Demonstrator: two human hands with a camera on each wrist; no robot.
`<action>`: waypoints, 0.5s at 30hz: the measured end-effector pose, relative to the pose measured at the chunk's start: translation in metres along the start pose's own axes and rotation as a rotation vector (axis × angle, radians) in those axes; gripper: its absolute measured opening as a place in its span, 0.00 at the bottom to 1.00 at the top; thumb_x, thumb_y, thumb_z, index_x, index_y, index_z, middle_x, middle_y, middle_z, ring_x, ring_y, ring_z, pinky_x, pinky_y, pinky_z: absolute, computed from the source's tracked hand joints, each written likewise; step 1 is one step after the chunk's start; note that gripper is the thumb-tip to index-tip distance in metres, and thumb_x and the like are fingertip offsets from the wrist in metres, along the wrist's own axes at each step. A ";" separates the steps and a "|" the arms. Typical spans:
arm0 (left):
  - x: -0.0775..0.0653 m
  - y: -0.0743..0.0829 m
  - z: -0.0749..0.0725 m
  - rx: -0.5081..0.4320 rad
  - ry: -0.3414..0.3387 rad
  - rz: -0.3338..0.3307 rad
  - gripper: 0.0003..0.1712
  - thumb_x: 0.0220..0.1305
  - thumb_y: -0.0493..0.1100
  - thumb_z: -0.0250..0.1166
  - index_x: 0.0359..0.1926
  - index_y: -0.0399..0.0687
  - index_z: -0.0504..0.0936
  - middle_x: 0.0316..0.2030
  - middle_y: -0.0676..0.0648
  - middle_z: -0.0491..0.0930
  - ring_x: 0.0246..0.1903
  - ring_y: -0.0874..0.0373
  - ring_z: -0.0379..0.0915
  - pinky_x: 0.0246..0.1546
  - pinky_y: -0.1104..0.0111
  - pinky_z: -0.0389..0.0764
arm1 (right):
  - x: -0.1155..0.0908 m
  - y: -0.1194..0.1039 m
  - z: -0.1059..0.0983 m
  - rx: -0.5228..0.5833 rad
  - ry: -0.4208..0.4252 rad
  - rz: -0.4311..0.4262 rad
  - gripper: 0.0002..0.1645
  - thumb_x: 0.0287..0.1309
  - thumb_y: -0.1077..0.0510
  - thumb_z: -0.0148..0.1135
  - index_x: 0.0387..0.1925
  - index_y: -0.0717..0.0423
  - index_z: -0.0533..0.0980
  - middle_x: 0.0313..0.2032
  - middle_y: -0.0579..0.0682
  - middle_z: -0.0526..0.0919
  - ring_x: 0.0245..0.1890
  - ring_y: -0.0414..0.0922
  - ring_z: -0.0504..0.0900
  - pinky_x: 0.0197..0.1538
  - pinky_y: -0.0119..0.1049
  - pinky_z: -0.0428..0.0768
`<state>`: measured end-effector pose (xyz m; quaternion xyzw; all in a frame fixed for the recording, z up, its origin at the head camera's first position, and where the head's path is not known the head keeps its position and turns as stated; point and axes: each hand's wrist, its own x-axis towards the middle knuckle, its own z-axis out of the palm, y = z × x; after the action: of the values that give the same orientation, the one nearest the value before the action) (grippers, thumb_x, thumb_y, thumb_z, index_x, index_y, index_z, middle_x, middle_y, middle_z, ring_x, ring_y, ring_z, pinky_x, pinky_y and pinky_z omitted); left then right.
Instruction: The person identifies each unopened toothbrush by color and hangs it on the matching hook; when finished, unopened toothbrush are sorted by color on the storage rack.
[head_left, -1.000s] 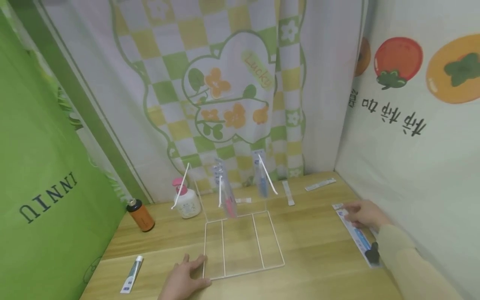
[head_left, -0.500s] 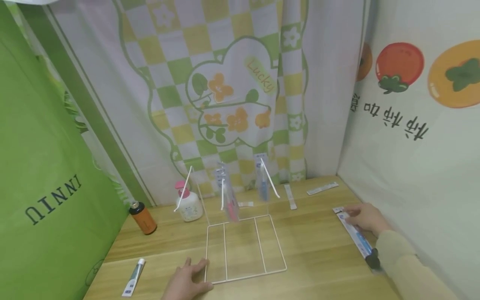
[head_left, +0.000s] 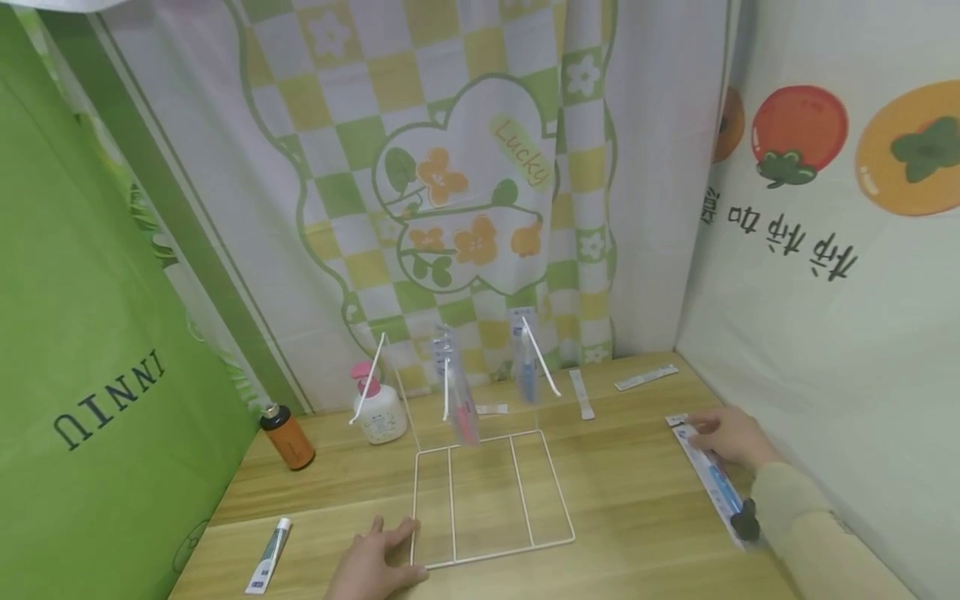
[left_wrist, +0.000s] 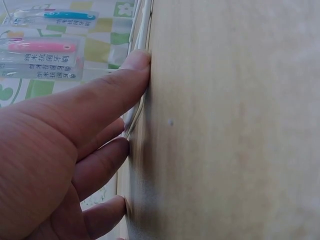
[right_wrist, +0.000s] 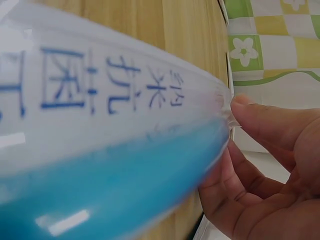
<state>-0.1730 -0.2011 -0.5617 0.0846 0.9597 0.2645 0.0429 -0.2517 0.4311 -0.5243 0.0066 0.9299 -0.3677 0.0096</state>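
My left hand (head_left: 371, 562) rests at the front left corner of a white wire rack (head_left: 515, 492). Its thumb (left_wrist: 112, 95) presses along the rack's front bar, and other fingers touch the wooden tabletop, as the left wrist view shows. At the table's right side, my right hand (head_left: 733, 437) pinches the far end of a packaged blue toothbrush (head_left: 708, 477). That pack looms large in the right wrist view, its blue handle (right_wrist: 115, 185) showing through clear plastic. Whether it touches the table cannot be told. From the rack's hooks hang pink packaged toothbrushes (head_left: 462, 412) and a blue one (head_left: 527, 367).
Behind the rack's left hook stands a white pump bottle (head_left: 381, 417) with a pink top. An orange bottle (head_left: 288, 437) and a toothpaste tube (head_left: 267, 557) are at the left. Narrow white sachets (head_left: 581, 394) lie at the back. Printed curtains (head_left: 517, 217) border the table.
The view has tilted slightly, so everything sits a little lower in it. Both hands keep their places, the left at the rack and the right on the toothbrush pack.
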 end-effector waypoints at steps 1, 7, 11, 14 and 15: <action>0.000 0.000 0.000 0.000 0.001 -0.002 0.47 0.48 0.65 0.85 0.70 0.60 0.83 0.70 0.18 0.68 0.60 0.03 0.60 0.55 0.15 0.63 | 0.000 0.000 0.000 0.000 -0.001 -0.001 0.32 0.64 0.58 0.74 0.65 0.70 0.77 0.55 0.77 0.83 0.46 0.60 0.86 0.40 0.43 0.88; -0.001 0.001 0.000 -0.002 0.001 -0.016 0.47 0.48 0.65 0.85 0.70 0.62 0.83 0.71 0.18 0.67 0.61 0.02 0.59 0.56 0.14 0.62 | -0.004 -0.008 0.000 -0.030 0.023 -0.020 0.34 0.67 0.54 0.73 0.67 0.68 0.76 0.58 0.75 0.83 0.56 0.74 0.81 0.56 0.67 0.82; -0.001 0.000 0.000 -0.014 0.001 -0.022 0.48 0.48 0.65 0.85 0.70 0.61 0.83 0.71 0.18 0.66 0.61 0.02 0.58 0.55 0.14 0.61 | -0.009 -0.020 0.000 -0.002 0.064 -0.023 0.37 0.70 0.49 0.71 0.70 0.69 0.74 0.62 0.75 0.80 0.60 0.76 0.78 0.61 0.74 0.75; 0.000 -0.002 0.001 -0.019 0.001 -0.019 0.48 0.48 0.65 0.85 0.70 0.60 0.83 0.71 0.18 0.67 0.61 0.02 0.58 0.55 0.14 0.62 | -0.012 -0.034 0.002 0.031 0.116 -0.057 0.38 0.72 0.47 0.70 0.70 0.69 0.74 0.62 0.74 0.81 0.57 0.72 0.83 0.58 0.67 0.82; 0.000 -0.002 0.001 -0.021 0.001 -0.019 0.48 0.48 0.65 0.85 0.70 0.59 0.83 0.71 0.18 0.67 0.61 0.02 0.58 0.56 0.14 0.62 | -0.013 -0.041 0.003 0.036 0.140 -0.078 0.37 0.72 0.46 0.70 0.70 0.69 0.74 0.62 0.73 0.81 0.56 0.71 0.84 0.56 0.64 0.84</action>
<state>-0.1731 -0.2026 -0.5634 0.0746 0.9576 0.2743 0.0458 -0.2398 0.3993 -0.4985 -0.0035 0.9210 -0.3832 -0.0700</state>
